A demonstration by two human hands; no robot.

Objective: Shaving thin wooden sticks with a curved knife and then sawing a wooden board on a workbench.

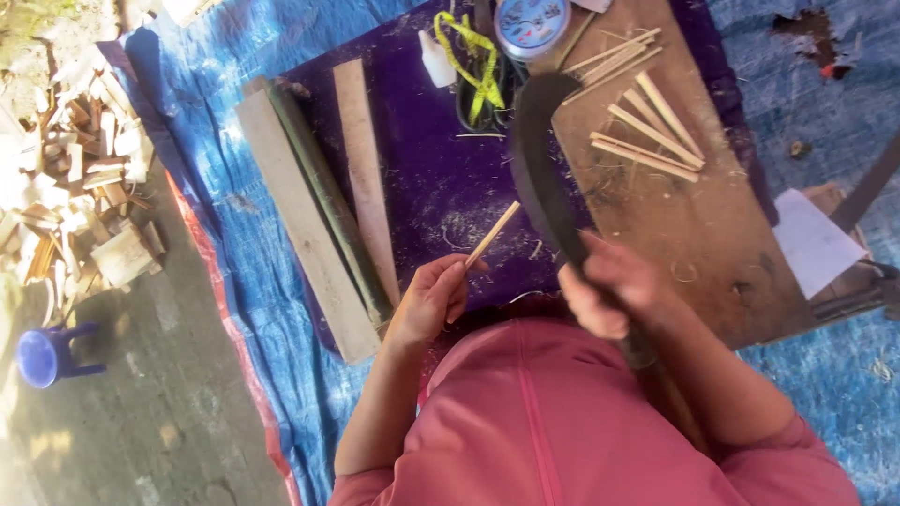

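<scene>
- Left hand (433, 298): grip closed on a thin pale bamboo stick (492, 234), which angles up and away over the purple cloth (422, 187).
- Right hand (609, 286): grip wrapped round the handle of a dark curved blade (544, 169), edge near the stick.
- Risk (judgement): blade could slip toward the left fingers; the stick is thin and held close to the cut.
- Brown wooden board (694, 234) carries finished pale sticks (647, 131).
- Containers: blue mug (42, 356) on the ground, contents not visible; round tin (530, 23), lidded.
</scene>
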